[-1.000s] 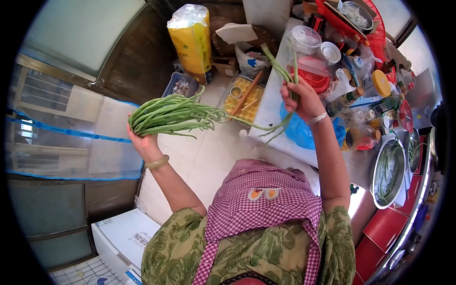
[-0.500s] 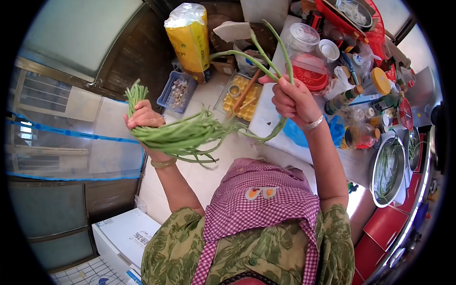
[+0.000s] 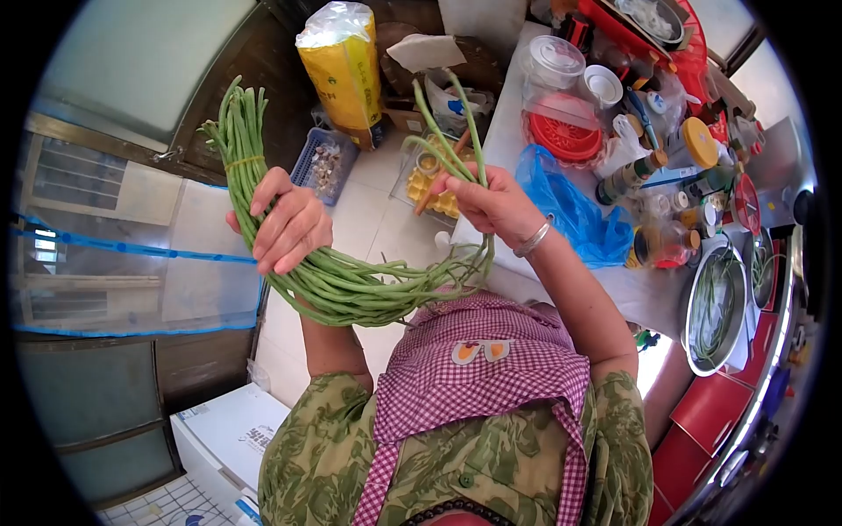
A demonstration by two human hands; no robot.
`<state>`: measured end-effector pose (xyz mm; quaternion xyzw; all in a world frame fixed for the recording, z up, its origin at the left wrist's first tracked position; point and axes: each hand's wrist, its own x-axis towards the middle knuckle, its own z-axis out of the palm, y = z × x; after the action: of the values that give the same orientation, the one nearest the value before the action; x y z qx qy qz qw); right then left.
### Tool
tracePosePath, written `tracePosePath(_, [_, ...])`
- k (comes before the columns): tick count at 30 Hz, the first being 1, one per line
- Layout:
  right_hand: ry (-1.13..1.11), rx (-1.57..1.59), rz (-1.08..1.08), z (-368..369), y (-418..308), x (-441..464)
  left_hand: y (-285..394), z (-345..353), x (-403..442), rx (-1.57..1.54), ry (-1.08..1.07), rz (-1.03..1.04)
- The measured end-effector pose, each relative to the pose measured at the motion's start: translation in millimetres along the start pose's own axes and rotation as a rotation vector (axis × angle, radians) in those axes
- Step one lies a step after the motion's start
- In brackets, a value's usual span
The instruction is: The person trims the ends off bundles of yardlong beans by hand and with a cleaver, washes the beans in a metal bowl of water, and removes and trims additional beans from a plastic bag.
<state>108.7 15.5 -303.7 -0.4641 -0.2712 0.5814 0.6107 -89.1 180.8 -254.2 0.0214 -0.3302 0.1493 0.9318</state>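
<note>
A thick bundle of long green beans (image 3: 351,294) curves from the upper left to the middle. A band ties it near its upper end. My left hand (image 3: 289,219) is wrapped round the bundle just below that band. My right hand (image 3: 491,203) pinches a few bean strands (image 3: 447,153), whose ends stick up above the fingers. Below my right hand these strands hang down and meet the tangled tips of the bundle over the checked apron (image 3: 482,386).
A white-covered table (image 3: 561,285) at the right bears a blue bag (image 3: 566,206), jars, bottles and a red-lidded container (image 3: 563,127). Beans lie in a metal basin (image 3: 715,307). On the floor stand a blue basket (image 3: 323,167) and a yellow bag (image 3: 342,79).
The bundle's tied end has risen and its band now shows. My left hand has moved slightly right and down. My right hand has come left and down with its strands, closer to the bundle.
</note>
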Motion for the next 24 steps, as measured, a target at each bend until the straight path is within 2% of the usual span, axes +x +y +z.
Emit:
tracePosePath(2, [0.040, 0.060, 0.022, -11.1, -2.8, -1.3, 4.4, -0.8, -0.9, 0.061, 0.032, 0.016])
tracePosePath(4, [0.084, 0.052, -0.055, -21.3, -33.8, -13.1, 9.0, -2.5, -4.1, 0.073, 0.048, 0.044])
tracePosePath(5, [0.179, 0.021, -0.101, -24.6, -47.6, -18.8, 12.5, -2.6, -6.0, 0.065, 0.046, 0.061])
tracePosePath(6, [0.147, 0.048, -0.167, -31.0, -61.5, -23.7, 17.0, -2.2, -8.7, 0.058, 0.045, 0.079])
tracePosePath(14, [0.310, -0.162, -0.346, -44.7, -109.1, -44.7, 28.4, -9.2, -21.3, 0.058, 0.004, 0.191])
tracePosePath(24, [0.262, -0.294, -0.467, -65.0, -169.6, -60.2, 41.9, -15.5, -35.7, 0.197, 0.121, 0.140])
